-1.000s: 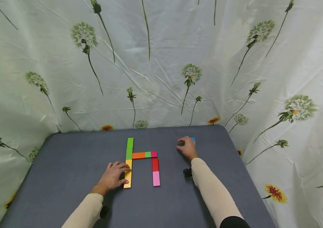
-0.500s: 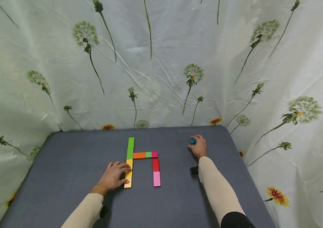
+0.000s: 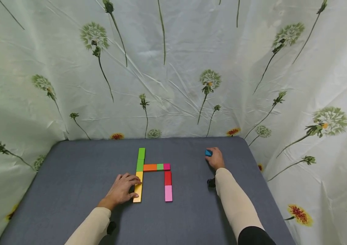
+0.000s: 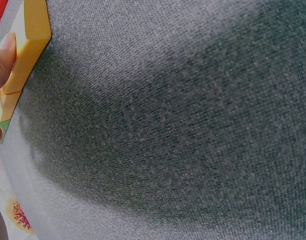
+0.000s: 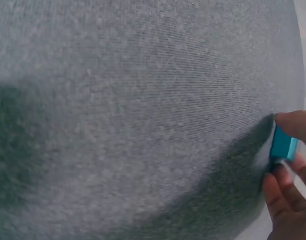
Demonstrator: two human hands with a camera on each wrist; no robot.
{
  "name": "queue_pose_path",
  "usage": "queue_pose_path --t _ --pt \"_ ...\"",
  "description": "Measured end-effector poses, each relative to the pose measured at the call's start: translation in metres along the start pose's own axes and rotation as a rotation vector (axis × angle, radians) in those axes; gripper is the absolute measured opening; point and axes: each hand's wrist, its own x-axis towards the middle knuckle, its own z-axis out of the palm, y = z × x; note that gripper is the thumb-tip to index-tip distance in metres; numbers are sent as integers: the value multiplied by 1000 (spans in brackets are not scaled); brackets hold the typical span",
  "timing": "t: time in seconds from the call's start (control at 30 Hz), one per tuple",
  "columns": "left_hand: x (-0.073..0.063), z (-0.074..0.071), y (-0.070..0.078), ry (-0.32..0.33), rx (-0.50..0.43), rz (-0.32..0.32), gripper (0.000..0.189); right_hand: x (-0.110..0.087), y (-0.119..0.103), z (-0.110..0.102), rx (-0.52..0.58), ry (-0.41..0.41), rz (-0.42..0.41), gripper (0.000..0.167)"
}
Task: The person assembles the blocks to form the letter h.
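Note:
At the back right of the table, my right hand (image 3: 216, 159) pinches a small blue block (image 3: 208, 153) between thumb and fingers; the right wrist view shows this blue block (image 5: 283, 145) at its right edge. My left hand (image 3: 121, 189) rests on the yellow blocks (image 3: 138, 194), its fingers relaxed, with the thumb (image 4: 4, 57) touching one yellow block. Beyond them two green blocks (image 3: 141, 159) continue the column. An orange block (image 3: 150, 167), a small green block (image 3: 160, 166) and a magenta block (image 3: 167, 166) form a crossbar. A red block (image 3: 168, 178) and a pink block (image 3: 168, 193) run down from its right end.
The grey cloth-covered table (image 3: 84, 170) carries the blocks. A white curtain (image 3: 179, 68) with dandelion prints hangs behind it and along both sides.
My right hand has shifted to the right and now holds the blue block, which earlier lay partly hidden behind it. The left hand and the laid-out blocks have stayed in place.

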Motion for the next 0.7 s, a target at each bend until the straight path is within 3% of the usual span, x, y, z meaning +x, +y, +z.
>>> queue_pose_path --t 0.2,0.47,0.7 --pt "-2 -2 -1 -3 7 -1 42 0 -3 2 -37 6 4 36" --pt "-2 0 -2 32 18 36 43 -1 -5 1 -1 0 52 34" --pt "-3 2 -1 50 25 38 44 -4 -10 3 6 -9 27 33"
